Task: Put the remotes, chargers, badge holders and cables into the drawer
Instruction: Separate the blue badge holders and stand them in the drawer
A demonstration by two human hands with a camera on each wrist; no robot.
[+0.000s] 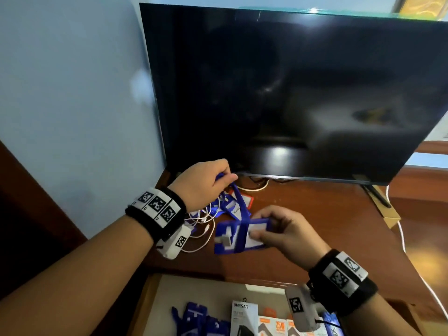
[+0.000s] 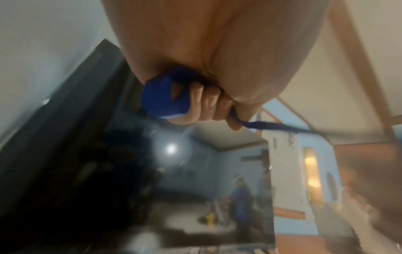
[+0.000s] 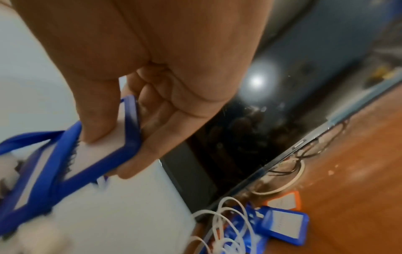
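Fingers (image 3: 152,151) of the right hand (image 1: 288,236) pinch a blue badge holder (image 1: 240,235), thumb on top of its white card and the other fingers flat under it. It is a flat rectangle with a thick blue rim, and a blue strap (image 1: 236,195) is wrapped across it. That strap runs up to the left hand (image 1: 203,185), whose fingers (image 2: 202,104) are curled tight round a blue loop of it. Both hands hang a little above the desk (image 1: 315,214). Just under them lies a small pile: more blue badge holders (image 3: 284,225), one orange badge holder (image 3: 287,201), and thin white cables (image 1: 201,224) in loose curls, all tangled together. The desk is smooth brown wood with a bit of shine. At the back of it stands a big black TV (image 1: 291,93), dark and glossy, with thin wires (image 3: 289,170) under its bottom edge. Behind the TV is a pale blue wall (image 1: 72,93). At the front, the drawer (image 1: 155,301) is pulled open, with a pale floor inside. In it lie more blue badge holders (image 1: 201,321) and some charger boxes (image 1: 243,316), one white and black, one with orange on it.
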